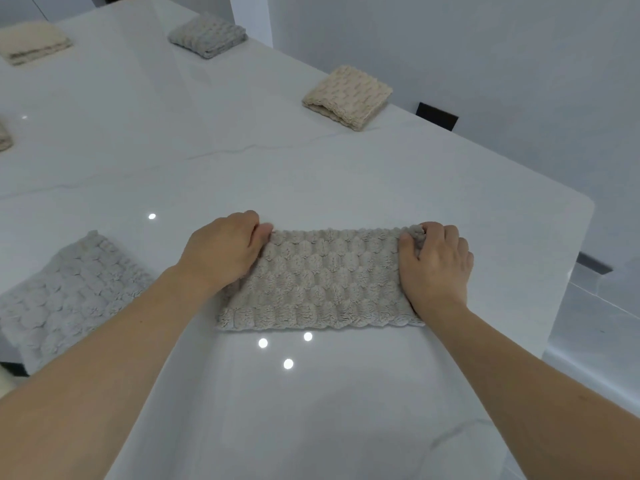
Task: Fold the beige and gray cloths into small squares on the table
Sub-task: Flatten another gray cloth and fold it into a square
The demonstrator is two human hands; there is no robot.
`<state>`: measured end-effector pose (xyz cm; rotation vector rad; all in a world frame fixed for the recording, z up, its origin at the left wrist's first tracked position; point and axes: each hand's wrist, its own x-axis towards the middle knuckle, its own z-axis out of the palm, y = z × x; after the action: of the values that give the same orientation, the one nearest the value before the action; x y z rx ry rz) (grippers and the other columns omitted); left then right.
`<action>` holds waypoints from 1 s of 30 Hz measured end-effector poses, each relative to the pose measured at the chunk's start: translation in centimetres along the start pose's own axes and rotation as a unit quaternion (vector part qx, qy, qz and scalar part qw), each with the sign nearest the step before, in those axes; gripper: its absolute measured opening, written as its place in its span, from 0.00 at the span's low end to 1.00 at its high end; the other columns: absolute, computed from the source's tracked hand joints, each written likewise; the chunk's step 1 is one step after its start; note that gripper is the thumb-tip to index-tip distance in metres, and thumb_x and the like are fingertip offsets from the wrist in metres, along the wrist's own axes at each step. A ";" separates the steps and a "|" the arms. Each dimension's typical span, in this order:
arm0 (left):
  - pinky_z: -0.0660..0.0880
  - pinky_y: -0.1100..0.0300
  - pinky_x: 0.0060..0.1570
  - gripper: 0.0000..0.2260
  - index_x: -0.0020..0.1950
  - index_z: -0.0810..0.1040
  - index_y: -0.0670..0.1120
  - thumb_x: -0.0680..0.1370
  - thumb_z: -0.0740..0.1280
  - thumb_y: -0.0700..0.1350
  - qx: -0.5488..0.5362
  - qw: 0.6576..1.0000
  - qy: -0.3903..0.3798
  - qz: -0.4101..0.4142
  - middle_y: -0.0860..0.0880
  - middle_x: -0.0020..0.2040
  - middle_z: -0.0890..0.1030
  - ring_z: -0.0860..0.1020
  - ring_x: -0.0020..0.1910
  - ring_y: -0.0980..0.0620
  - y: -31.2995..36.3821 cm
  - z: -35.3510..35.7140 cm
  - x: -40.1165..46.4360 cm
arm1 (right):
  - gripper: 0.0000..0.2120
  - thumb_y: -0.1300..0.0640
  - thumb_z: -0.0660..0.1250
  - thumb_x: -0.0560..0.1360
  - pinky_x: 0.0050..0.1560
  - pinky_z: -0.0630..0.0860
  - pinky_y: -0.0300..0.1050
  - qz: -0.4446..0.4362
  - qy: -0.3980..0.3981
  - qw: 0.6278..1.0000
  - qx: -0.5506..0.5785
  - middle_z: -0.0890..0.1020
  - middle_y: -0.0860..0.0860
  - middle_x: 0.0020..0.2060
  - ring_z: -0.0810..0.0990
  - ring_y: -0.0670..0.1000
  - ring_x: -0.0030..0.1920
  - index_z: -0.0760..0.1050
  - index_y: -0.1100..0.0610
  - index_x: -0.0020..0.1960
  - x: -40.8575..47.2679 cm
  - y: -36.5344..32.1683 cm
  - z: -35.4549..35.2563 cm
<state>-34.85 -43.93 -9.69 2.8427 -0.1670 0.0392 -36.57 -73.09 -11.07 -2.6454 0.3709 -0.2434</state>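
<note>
Beige cloth [318,278] lay as a nubby rectangle near the front of the glossy white table [311,174]; left hand [221,251] and right hand [434,261] pinched its far corners. Gray cloth [65,296] flat just left. Folded squares beyond: beige [347,96], gray [207,34].

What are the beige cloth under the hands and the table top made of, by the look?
Beige cloth: looks like plush microfibre or chenille, matt, going by its fuzzy pile in puffed scallop rows. Table: white stone or a stone-look slab, polished; faint grey veins and sharp lamp reflections show, but which one is unclear.
</note>
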 end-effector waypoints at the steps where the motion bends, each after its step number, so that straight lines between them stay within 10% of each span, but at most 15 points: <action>1: 0.72 0.52 0.37 0.20 0.40 0.69 0.46 0.82 0.51 0.58 0.006 1.000 -0.007 -0.008 0.49 0.34 0.75 0.75 0.36 0.46 0.0 -0.1 0.1 | 0.17 0.47 0.57 0.79 0.61 0.61 0.51 0.007 0.000 1.000 -0.001 0.72 0.53 0.56 0.68 0.57 0.57 0.71 0.56 0.62 0.0 -0.1 0.1; 10: 0.66 0.59 0.31 0.29 0.28 0.65 0.45 0.79 0.53 0.66 0.026 0.993 -0.086 -0.073 0.48 0.24 0.71 0.73 0.27 0.47 0.3 -1.6 2.2 | 0.06 0.50 0.60 0.77 0.53 0.60 0.46 0.007 -0.004 0.999 0.035 0.72 0.48 0.45 0.66 0.53 0.49 0.66 0.53 0.47 0.1 0.2 0.0; 18: 0.68 0.58 0.34 0.20 0.36 0.71 0.49 0.80 0.56 0.61 0.083 0.995 -0.027 -0.056 0.52 0.32 0.75 0.76 0.36 0.48 0.8 -0.8 0.4 | 0.12 0.51 0.58 0.80 0.57 0.58 0.44 0.010 0.008 0.993 0.121 0.79 0.51 0.46 0.75 0.57 0.52 0.69 0.55 0.61 0.0 0.4 -0.4; 23: 0.66 0.51 0.41 0.10 0.49 0.75 0.42 0.74 0.60 0.46 0.099 0.983 0.139 0.070 0.42 0.46 0.75 0.73 0.44 0.41 5.1 -0.3 -0.3 | 0.08 0.57 0.62 0.75 0.53 0.58 0.44 -0.011 0.007 0.994 0.110 0.76 0.46 0.46 0.74 0.52 0.50 0.68 0.49 0.53 0.0 0.3 -0.4; 30: 0.48 0.47 0.76 0.27 0.78 0.59 0.50 0.82 0.46 0.59 0.060 0.988 -0.038 0.137 0.50 0.77 0.61 0.56 0.77 0.49 6.8 3.6 -4.9 | 0.03 0.52 0.62 0.77 0.54 0.61 0.44 0.004 0.031 0.994 0.102 0.73 0.46 0.45 0.73 0.51 0.47 0.69 0.51 0.46 -0.2 0.0 -0.5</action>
<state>-40.47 -50.95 -11.39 2.9207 -0.5907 -0.0021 -36.84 -73.28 -10.69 -2.4400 0.3572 -0.3434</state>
